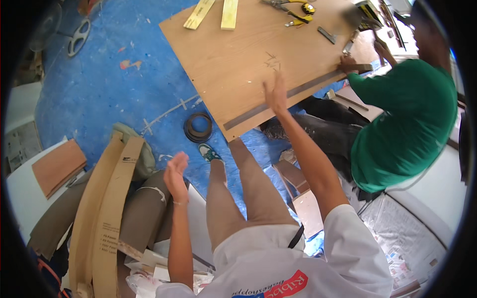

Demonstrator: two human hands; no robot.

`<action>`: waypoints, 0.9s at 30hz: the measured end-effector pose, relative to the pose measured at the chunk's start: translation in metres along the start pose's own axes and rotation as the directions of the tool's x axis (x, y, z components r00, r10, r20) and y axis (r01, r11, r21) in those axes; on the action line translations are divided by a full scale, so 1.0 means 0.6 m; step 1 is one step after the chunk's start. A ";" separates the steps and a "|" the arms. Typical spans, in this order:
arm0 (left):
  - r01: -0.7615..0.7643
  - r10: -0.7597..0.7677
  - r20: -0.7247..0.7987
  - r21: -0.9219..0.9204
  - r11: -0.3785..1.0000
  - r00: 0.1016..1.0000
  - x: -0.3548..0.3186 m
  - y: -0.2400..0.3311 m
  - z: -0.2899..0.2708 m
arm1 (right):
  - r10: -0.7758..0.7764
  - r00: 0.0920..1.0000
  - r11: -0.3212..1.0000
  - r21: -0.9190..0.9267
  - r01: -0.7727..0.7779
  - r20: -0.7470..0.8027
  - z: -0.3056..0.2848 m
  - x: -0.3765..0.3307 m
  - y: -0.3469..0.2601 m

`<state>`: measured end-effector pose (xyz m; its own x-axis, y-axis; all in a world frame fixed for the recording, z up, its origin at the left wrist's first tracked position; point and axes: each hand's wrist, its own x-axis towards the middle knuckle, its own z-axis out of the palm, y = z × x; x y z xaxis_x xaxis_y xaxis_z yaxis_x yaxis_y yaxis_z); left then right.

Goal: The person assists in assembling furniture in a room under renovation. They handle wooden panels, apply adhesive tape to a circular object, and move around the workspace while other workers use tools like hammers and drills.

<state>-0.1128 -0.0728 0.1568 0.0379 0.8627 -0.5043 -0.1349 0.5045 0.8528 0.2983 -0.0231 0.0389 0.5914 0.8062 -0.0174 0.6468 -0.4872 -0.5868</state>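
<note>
My right hand (277,94) is held above the plywood board (238,59), fingers extended and thumb apart, holding nothing. Beneath it a dark strip (308,90) runs along the board's near edge. Several thin slivers (272,61) lie on the wood just past my fingertips. Off to the left, my left hand (177,178) is raised in the air with straight fingers and nothing in it. The nearest loose thing to it is a coil of dark banding (198,127) on the blue floor sheet (134,84).
At right a co-worker in a green shirt (405,119) has hands at the board's far end. Pliers (283,6), a yellow cutter (299,20), a small metal bar (326,35) and yellow strips (229,14) lie on the board. Long cardboard (107,218) and brown rolls (149,206) stand at left.
</note>
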 end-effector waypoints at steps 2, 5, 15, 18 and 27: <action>-0.043 0.034 -0.069 -0.130 0.991 0.997 0.103 -0.045 0.028 | 0.063 0.983 0.998 0.011 -0.062 -0.173 0.042 0.093 0.035; -0.101 0.041 -0.137 -0.467 0.878 0.990 0.262 -0.103 0.066 | 0.053 0.979 0.991 -0.112 -0.076 -0.198 0.093 0.158 0.041; -0.214 0.059 -0.226 -0.764 0.609 0.972 0.491 -0.166 0.201 | -0.328 0.942 0.936 -0.113 0.335 0.071 0.193 0.111 -0.117; -0.230 0.026 -0.249 -0.845 0.483 0.968 0.494 -0.167 0.221 | -0.455 0.879 0.886 -0.027 0.463 0.143 0.234 0.076 -0.174; -0.212 0.182 -0.148 -0.882 0.420 0.972 0.512 -0.186 0.207 | -0.674 0.704 0.722 0.403 0.562 0.225 0.306 -0.013 -0.264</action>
<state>0.0369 0.1407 -0.0766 -0.1337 0.9251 -0.3554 -0.9382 -0.0026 0.3462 0.1028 0.1096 -0.0167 -0.1281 0.9712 0.2008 0.6051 0.2370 -0.7601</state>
